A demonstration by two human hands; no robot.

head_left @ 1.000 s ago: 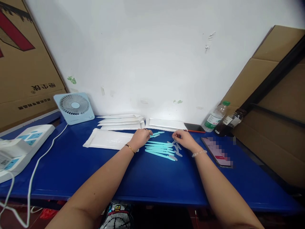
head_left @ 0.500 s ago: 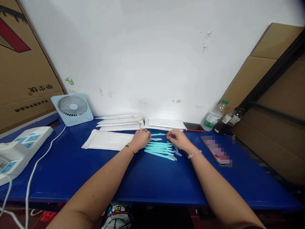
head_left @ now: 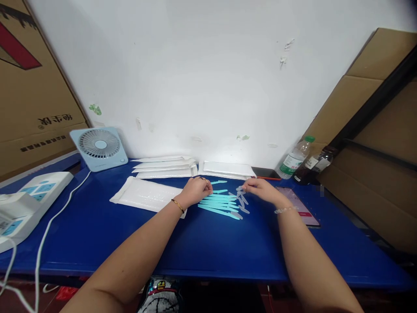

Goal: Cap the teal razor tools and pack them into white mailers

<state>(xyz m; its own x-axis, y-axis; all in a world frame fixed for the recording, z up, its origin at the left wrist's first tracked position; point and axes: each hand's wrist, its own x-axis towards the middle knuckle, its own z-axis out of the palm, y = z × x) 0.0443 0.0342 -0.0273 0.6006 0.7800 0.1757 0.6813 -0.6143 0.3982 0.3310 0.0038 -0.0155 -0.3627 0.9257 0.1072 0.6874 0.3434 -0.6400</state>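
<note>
Several slim turquoise sticks with pale tips (head_left: 219, 204) lie side by side on the blue table (head_left: 202, 243). My left hand (head_left: 195, 191) rests curled at their left ends, fingers closed on one stick. My right hand (head_left: 259, 188) hovers at their right ends, fingers pinched near the pale tips; what it holds I cannot make out. A white padded envelope (head_left: 145, 194) lies flat just left of my left hand.
More white envelopes (head_left: 166, 167) are stacked by the wall. A small fan (head_left: 100, 148) and a white power strip (head_left: 29, 198) with cable stand left. A phone (head_left: 301, 208), two bottles (head_left: 295, 163) and cardboard boxes (head_left: 374, 143) are at the right.
My right hand slid left over the sticks, then back right to their pale ends. My left hand shifted slightly right onto the stick ends.
</note>
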